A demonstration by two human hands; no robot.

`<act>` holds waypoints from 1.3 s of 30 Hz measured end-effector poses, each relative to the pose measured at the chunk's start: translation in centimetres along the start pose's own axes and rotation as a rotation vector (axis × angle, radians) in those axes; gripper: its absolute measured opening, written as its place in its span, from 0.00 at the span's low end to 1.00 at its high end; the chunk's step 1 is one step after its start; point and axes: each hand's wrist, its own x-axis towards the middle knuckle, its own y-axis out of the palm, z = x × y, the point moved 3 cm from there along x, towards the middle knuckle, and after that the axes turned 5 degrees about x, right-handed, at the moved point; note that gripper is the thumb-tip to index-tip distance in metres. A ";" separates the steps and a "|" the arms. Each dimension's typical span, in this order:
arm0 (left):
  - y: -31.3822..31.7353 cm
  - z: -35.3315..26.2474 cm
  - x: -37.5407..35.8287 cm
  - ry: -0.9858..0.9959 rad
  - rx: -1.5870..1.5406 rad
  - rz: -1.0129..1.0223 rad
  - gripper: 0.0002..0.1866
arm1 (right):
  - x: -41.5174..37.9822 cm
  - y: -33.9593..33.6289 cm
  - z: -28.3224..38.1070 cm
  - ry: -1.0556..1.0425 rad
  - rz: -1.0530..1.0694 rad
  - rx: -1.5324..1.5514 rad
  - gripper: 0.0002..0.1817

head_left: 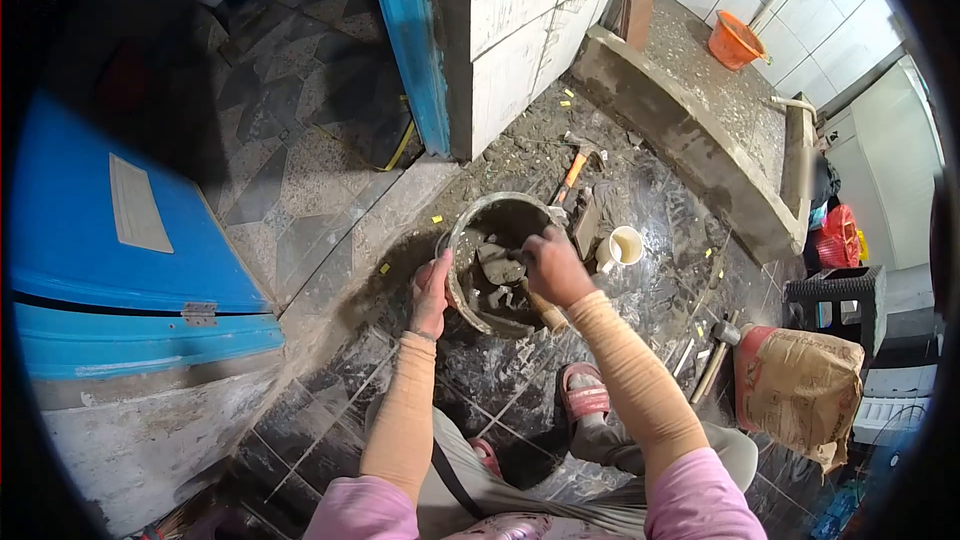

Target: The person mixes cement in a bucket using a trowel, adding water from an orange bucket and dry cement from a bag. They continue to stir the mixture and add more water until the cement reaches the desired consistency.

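A round bucket with a mortar-smeared rim stands on the floor in front of me, wet grey mortar inside it. My left hand is closed on its left rim, thumb near the edge. My right hand makes a fist over the right side of the bucket. It appears closed on a trowel, whose coated blade lies in the mortar; a wooden handle end shows below the fist. To the right of the bucket is a white mug with pale contents. An orange-handled hammer lies beyond the bucket.
A low cement curb runs along the right, with an orange basin behind it. A paper sack and a mallet are at right. The blue door and doorway threshold are at left. Debris litters the wet tiles.
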 end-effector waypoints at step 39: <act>-1.5 1.0 0.1 -0.046 -0.068 0.012 0.27 | -4.5 -2.6 0.0 0.317 -0.392 0.223 0.07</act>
